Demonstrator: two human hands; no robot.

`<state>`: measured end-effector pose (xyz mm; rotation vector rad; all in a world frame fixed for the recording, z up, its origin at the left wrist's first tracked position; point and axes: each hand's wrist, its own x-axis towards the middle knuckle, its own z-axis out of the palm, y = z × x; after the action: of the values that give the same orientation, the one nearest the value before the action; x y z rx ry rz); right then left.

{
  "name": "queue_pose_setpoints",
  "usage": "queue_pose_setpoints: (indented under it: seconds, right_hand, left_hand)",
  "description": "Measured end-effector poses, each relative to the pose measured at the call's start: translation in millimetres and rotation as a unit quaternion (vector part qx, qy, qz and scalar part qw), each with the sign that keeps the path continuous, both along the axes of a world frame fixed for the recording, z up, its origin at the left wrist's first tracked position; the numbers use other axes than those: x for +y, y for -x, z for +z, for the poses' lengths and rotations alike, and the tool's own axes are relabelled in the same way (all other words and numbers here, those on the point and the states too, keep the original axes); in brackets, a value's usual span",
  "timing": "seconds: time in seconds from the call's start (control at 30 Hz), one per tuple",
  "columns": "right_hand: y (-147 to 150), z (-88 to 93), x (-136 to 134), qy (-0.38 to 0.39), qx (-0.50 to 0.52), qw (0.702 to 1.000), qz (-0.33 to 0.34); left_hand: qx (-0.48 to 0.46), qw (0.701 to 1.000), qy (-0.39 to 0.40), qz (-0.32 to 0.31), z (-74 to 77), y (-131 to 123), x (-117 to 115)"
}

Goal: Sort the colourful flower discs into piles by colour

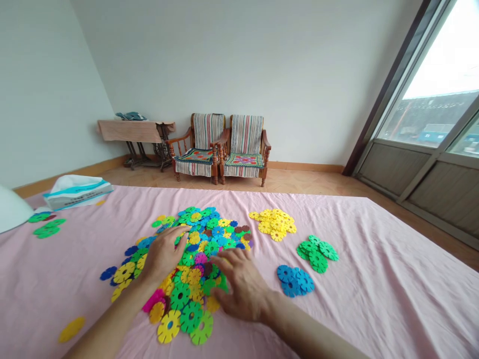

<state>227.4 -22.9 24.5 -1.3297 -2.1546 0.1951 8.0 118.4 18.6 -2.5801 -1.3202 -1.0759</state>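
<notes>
The left hand (162, 254) and the right hand (241, 284) lie open and apart on a big pile of plastic flower discs (213, 244). The pile sits on a pink bedsheet (337, 309). A hard push could make discs slide away and mix into the little yellow pile (273, 224), green pile (317, 253) and blue pile (294, 280) nearby. Two wooden armchairs (219, 147) stand far off.

Flat plastic flower-shaped discs (180, 295), mixed green, yellow, blue, pink, in loose overlapping heap; single-colour clusters (273, 224) beside.
</notes>
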Motion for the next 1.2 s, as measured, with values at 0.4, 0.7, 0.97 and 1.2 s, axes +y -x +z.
queue_pose_setpoints:
  seconds: [0.4,0.7,0.97,1.2]
  right_hand:
    - [71.9,-1.9,-3.0,-0.067,-0.134,0.974,0.173]
    - [34.6,-11.9,27.9,-0.057,-0.141,0.983,0.098]
    - [-12.8,-13.3,34.7,-0.024,-0.099,0.995,-0.007]
    - [-47.4,1.3,-10.9,-0.024,0.027,0.995,-0.095]
  left_hand:
    - [-0.032,0.999,0.014,0.028,2.9,2.8,1.5]
    - [-0.019,0.999,0.043,-0.012,-4.6,-3.7,-1.3]
    - [0.032,0.994,0.07,-0.077,-11.7,-24.9,-17.0]
    - [0.157,0.979,0.063,-0.118,-23.4,-41.2,-34.1]
